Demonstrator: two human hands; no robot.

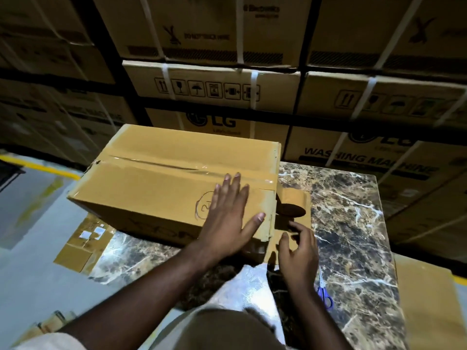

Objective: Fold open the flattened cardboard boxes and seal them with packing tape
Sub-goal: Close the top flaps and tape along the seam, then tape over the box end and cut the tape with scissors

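Your right hand [298, 251] is nearest, just off the box's [161, 188] right end, fingers loosely curled around the strip of tape running down from the roll [293, 203]; whether they pinch it I cannot tell. That roll sits at the box's right end, touching it. Your left hand [227, 221] lies flat on the box top, fingers spread, tips on the tape [182, 166] already laid along the centre seam. The box stands on the marble table [353, 223], overhanging its left edge. Scissors [324, 296] lie on the table, near you and right of the box. To finish the seal well, keep your left palm pressing down, draw the tape taut over the end, smooth it against the side, then cut it.
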